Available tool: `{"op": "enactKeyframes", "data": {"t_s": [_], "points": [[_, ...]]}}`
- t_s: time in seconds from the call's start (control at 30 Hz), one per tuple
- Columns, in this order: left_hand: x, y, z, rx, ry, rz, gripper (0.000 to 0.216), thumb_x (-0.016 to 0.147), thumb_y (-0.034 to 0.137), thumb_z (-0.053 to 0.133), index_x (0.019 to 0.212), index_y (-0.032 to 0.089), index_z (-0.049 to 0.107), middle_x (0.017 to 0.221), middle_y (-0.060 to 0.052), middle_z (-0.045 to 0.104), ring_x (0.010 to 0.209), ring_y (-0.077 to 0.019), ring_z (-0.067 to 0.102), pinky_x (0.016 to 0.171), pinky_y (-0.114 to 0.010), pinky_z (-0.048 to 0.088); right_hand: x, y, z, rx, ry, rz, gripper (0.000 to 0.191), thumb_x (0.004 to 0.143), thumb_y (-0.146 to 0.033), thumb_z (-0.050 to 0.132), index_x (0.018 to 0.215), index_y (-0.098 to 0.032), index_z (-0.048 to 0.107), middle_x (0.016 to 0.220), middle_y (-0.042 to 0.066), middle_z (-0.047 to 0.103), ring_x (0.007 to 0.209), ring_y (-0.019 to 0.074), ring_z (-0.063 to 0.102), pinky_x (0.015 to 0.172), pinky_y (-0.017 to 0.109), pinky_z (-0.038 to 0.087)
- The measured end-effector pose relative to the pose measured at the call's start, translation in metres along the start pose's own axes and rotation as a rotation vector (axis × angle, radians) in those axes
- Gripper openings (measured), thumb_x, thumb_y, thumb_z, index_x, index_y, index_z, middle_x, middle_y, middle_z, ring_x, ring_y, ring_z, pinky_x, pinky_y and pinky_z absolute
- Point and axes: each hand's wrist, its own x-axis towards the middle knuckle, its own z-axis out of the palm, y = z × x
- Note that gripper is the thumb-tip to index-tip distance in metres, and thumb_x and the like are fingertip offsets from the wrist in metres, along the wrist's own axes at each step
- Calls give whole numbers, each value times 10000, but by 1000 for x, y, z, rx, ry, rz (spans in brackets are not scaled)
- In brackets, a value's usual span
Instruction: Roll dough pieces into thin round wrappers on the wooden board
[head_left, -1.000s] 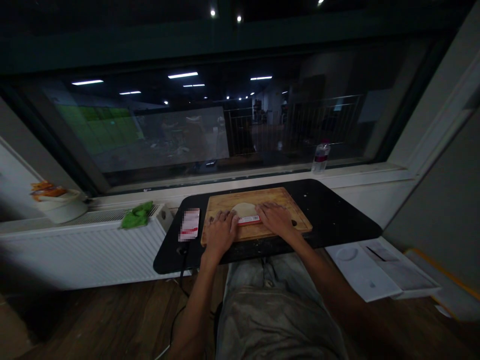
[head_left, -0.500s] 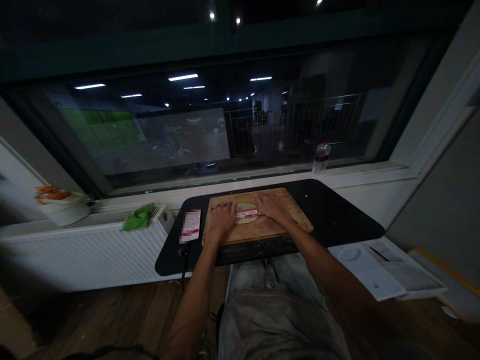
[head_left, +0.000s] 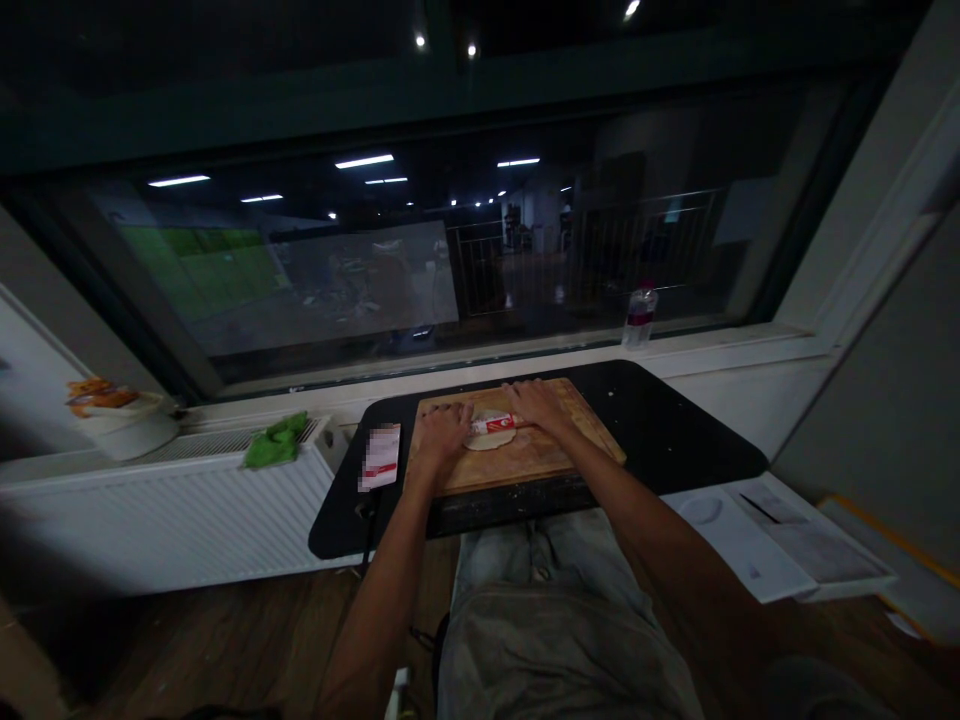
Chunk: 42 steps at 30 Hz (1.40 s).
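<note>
Rolling pin (head_left: 493, 425) shifted forward, hands (head_left: 444, 432) over its ends, dough (head_left: 489, 442) beneath

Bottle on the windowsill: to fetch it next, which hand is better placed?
Likely the right hand: the bottle stands on that side, beyond the cutting board, and closer to it than to the left hand. Both hands are at the red-and-white roller.
</note>
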Motion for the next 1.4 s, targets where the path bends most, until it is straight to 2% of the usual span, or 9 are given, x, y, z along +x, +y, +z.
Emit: {"op": "enactKeyframes", "data": {"t_s": [0.1,0.23,0.37,0.53,0.6,0.9,1.17,1.27,1.4], "points": [[-4,0,-1,-7,-5,57,436,1127,341,433,1468,258,692,1435,-179,727,1290,-358,686,1080,-509,525,-2,0,3,24,-14,22,568,1166,-384,298,1341,-143,782,1372,210,765,1294,343,705,1123,441,485],[-5,1,0,-21,-21,23,446,1126,307,387,1400,239,732,1392,-182,745,1288,-351,689,1071,-503,537,-5,1,4,37,-41,0,506,1145,-366,357,1322,-180,793,1406,172,760,1311,332,691,1125,430,491],[-6,2,1,-19,-23,9,445,1130,293,364,1350,226,745,1375,-179,751,1275,-341,703,1040,-474,559,-8,2,3,56,-33,13,573,1156,-404,291,1254,-201,819,1406,154,763,1326,337,683,1116,447,501],[-11,2,3,-18,1,45,415,1128,300,392,1326,215,746,1359,-184,752,1252,-327,712,1035,-454,562,-15,4,7,8,-43,-117,434,1125,-315,416,1321,-209,789,1402,148,764,1341,324,673,1157,432,464],[-13,3,5,-30,8,40,445,1140,317,355,1318,213,749,1362,-177,751,1239,-313,719,1026,-437,566,-19,4,8,-19,-32,-154,435,1129,-274,405,1353,-205,772,1425,139,753,1368,313,654,1174,426,447],[-29,10,7,-56,25,-30,482,1155,369,331,1239,210,779,1295,-148,792,1168,-289,759,995,-390,554,-46,1,14,68,71,-39,503,1170,-361,334,1303,-188,787,1388,132,771,1348,267,659,1190,364,417],[-48,15,6,-106,63,-67,527,1162,418,322,1193,183,793,1193,-155,825,1104,-289,782,1001,-390,532,-74,-8,9,57,119,22,566,1174,-411,283,1283,-191,793,1387,137,766,1313,287,687,1099,358,490],[-51,15,13,-120,109,-65,514,1163,409,321,1176,200,790,1218,-126,824,1135,-281,770,1022,-396,523,-82,-9,8,33,141,10,553,1174,-390,288,1262,-179,792,1345,137,782,1265,283,710,1079,354,498],[-52,13,24,-134,178,-36,472,1160,368,339,1245,200,772,1316,-115,797,1228,-275,728,1076,-399,493,-86,-9,10,30,170,-2,533,1173,-380,299,1261,-194,791,1343,124,785,1257,269,711,1089,341,484]]}}
